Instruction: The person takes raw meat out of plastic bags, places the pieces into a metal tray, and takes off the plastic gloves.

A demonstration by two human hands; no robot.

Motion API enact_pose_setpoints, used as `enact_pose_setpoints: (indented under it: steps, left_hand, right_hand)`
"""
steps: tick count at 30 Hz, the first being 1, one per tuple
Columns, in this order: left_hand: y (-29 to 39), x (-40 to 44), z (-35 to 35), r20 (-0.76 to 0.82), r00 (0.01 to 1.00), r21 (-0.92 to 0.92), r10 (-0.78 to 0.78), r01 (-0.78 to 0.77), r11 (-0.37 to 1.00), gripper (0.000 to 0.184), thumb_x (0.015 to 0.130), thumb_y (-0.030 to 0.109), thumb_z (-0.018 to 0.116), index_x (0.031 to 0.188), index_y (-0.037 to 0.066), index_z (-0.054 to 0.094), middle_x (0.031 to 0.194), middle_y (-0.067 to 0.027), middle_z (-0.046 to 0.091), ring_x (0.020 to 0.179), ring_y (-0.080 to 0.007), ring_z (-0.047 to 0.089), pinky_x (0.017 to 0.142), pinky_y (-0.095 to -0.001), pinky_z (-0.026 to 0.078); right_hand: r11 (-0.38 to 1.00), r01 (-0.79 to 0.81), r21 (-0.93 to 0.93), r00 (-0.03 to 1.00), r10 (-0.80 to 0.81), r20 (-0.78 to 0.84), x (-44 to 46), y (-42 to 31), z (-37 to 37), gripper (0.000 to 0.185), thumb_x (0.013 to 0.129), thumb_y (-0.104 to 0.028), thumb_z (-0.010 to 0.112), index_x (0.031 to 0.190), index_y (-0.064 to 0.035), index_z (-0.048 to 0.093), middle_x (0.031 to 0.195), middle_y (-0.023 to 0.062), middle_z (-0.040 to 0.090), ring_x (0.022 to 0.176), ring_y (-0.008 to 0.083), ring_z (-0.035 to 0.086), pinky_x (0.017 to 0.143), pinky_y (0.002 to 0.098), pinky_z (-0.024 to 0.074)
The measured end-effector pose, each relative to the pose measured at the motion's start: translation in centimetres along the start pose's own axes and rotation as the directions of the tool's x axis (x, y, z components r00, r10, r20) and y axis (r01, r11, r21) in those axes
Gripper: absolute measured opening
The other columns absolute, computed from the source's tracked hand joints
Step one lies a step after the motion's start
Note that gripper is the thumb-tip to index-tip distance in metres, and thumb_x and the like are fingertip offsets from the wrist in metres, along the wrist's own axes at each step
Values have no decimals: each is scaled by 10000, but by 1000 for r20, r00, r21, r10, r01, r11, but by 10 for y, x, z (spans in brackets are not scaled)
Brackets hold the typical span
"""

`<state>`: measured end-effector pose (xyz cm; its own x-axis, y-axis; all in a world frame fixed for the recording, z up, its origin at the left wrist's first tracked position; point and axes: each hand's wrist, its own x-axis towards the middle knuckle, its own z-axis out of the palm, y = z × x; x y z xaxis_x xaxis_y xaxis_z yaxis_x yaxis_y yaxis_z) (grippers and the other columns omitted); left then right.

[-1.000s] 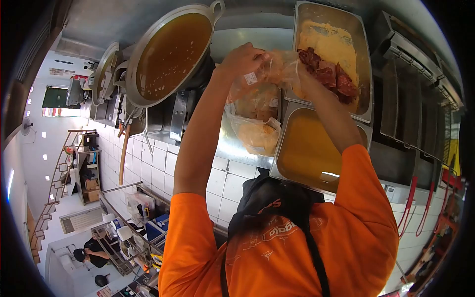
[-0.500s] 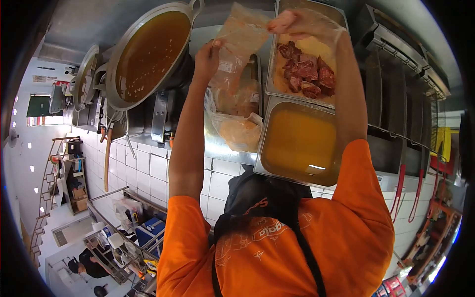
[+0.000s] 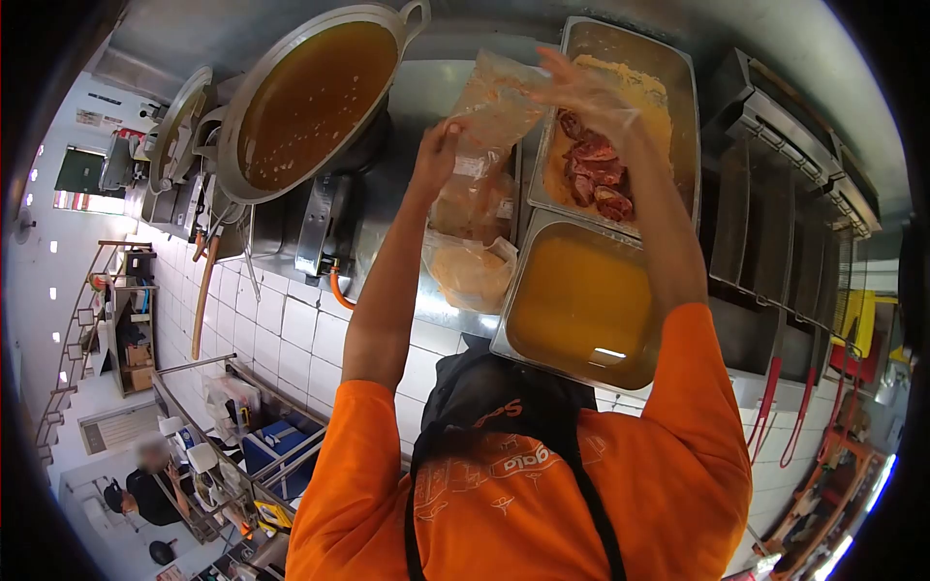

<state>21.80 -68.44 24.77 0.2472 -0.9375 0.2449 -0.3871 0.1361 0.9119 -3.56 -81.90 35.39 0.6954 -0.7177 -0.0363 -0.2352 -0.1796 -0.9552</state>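
My left hand point(image 3: 438, 155) is closed on the edge of a clear plastic bag point(image 3: 494, 102) streaked with orange-red residue. Level with the bag's right side is my right hand point(image 3: 586, 95), in a thin clear glove. Its fingers are spread and a little blurred; whether they touch the bag I cannot tell. Below that hand, dark red meat pieces point(image 3: 596, 174) lie on yellowish flour point(image 3: 659, 121) in a steel pan point(image 3: 685, 73). Other plastic bags with pale contents point(image 3: 470, 271) rest under and in front of the held bag.
A second steel pan of yellow-orange liquid point(image 3: 581, 300) stands nearest my body. On the left is a large pot of brown liquid point(image 3: 320, 97) over a burner. Fryer baskets with red handles point(image 3: 765, 407) are at right. Another person point(image 3: 155, 494) is in the background at lower left.
My right hand has moved down and its fingers have spread apart. The left hand still holds the bag, which hangs lower. The whole view has shifted slightly.
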Motion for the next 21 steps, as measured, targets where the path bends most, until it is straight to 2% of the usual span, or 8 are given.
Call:
enact_pose_setpoints:
  steps: [3,6,8,9,11,13,16,21]
  left_hand:
    - [-6,2,5,-33,998,-165,-49,43,985,318,1007,269,495,1144,24,642,1087,-33,638,1017,-128,555,922,-280,415]
    - [-6,10,7,-104,983,-282,-152,117,952,290,989,222,494,1115,6,641,1032,-44,655,968,-130,569,879,-281,429]
    - [-4,14,1,-65,952,-374,-301,256,891,304,980,240,511,1137,10,632,1028,-40,653,948,-118,569,855,-281,437]
    - [-1,10,-4,-13,943,-419,-332,297,858,308,974,250,521,1138,14,634,1023,-38,653,937,-117,572,843,-283,443]
    - [3,8,-18,110,922,-485,-371,376,790,318,961,269,541,1138,24,638,1013,-34,654,914,-113,578,821,-287,454]
    - [19,-3,-34,66,931,-270,-359,363,892,320,952,275,551,1150,40,641,999,-40,664,902,-122,591,810,-291,466]
    - [-3,-37,-63,-139,957,-76,-256,248,966,303,930,274,577,1134,65,657,990,-73,683,902,-152,623,803,-294,485]
    - [-44,-102,-87,-259,857,319,-445,511,798,360,810,416,663,1018,125,704,1066,-162,671,1012,-300,638,883,-374,489]
  right_hand:
    - [989,-31,142,990,10,143,62,40,39,841,774,-215,757,1479,-115,310,1392,192,465,1245,265,461,1026,381,386]
    - [987,-162,-14,918,156,365,70,14,77,696,812,-87,706,1427,-110,381,1296,133,546,1124,215,525,945,336,434]
    - [983,137,-123,924,-82,373,81,31,97,598,832,-54,678,1373,-95,427,1176,81,610,1036,185,554,883,304,457]
    - [872,469,-143,853,-405,328,105,84,109,540,846,-49,662,1341,-87,451,1104,55,636,990,169,565,846,293,467]
    - [762,621,-183,780,-577,245,110,94,122,356,881,-100,620,1225,-85,527,1013,40,659,909,190,589,791,312,478]
    - [922,334,-197,938,-306,161,66,27,115,185,925,-211,569,1057,-97,632,977,63,655,840,263,616,755,372,480]
    - [877,323,-356,946,-288,149,57,-4,101,159,923,-223,576,1013,-99,620,986,110,627,848,267,602,769,355,479]
    - [461,699,-547,686,-647,332,34,-17,117,190,894,-214,609,1042,-97,630,895,127,625,781,296,590,768,347,498]
